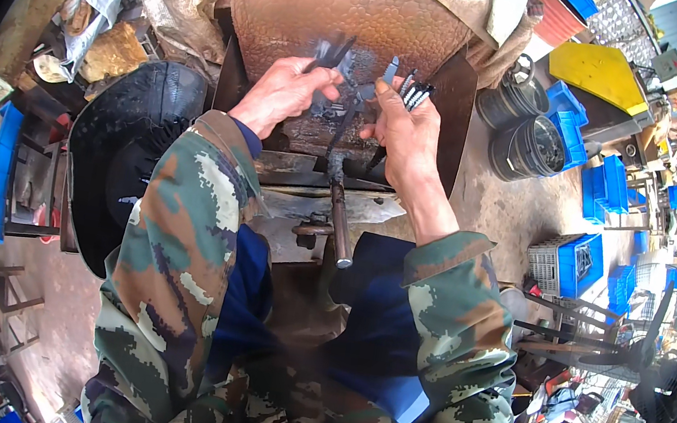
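Observation:
My left hand (284, 97) is pinched shut on a dark, flat metal piece (340, 52), which sticks up past the fingertips. Several dark, narrow metal pieces (416, 93) fan out from my closed right hand (412, 139), some with light striped edges. A grey-blue flat piece (390, 69) stands up by its thumb. Between the hands the area is blurred, so the exact shapes there are hard to make out. Just below them, a rusty metal rod (340, 222) points toward me from a dark stand. Both hands are over a metal-sided trough (443, 126).
Behind the trough hangs a brown, stained sheet (335, 1). A large black tub (100, 167) is close to my left arm. Black buckets (532, 148) and blue crates (580, 265) stand to the right. Near my right elbow is a fan (641, 353).

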Motion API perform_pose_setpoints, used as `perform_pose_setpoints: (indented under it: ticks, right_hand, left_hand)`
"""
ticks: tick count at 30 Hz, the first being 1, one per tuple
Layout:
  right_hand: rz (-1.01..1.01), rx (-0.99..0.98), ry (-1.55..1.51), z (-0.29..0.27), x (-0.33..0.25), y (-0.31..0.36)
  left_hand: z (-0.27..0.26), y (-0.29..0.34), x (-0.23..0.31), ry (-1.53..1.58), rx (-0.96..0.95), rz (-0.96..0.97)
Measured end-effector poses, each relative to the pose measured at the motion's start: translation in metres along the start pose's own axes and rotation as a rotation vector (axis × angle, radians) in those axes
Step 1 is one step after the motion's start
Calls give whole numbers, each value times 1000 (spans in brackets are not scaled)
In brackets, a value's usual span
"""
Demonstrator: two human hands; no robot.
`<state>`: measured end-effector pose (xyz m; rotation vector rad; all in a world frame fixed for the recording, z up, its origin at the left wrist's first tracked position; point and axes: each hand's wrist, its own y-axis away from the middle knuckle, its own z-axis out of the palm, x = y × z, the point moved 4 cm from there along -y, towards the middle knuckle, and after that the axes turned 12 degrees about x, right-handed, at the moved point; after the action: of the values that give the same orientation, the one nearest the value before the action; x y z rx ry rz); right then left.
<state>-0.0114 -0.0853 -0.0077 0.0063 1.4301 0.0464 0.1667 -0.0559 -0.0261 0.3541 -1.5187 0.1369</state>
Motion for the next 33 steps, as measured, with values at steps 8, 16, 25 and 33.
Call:
perform_pose_setpoints:
  ticks: [8, 16, 25, 33]
  right_hand:
    - [157, -67, -163, -11, -5, 1]
    - [296, 13, -327, -32, -13, -5]
    - [364, 72, -366, -29, -10, -7]
    - [363, -40, -399, -43, -2, -10]
  left_hand:
    - [-48, -49, -68, -398, 48, 85]
    - [-29, -45, -67, -494, -115, 177]
    - [-27, -31, -44, -651, -254, 443]
    - [-23, -21, -25, -802, -120, 328]
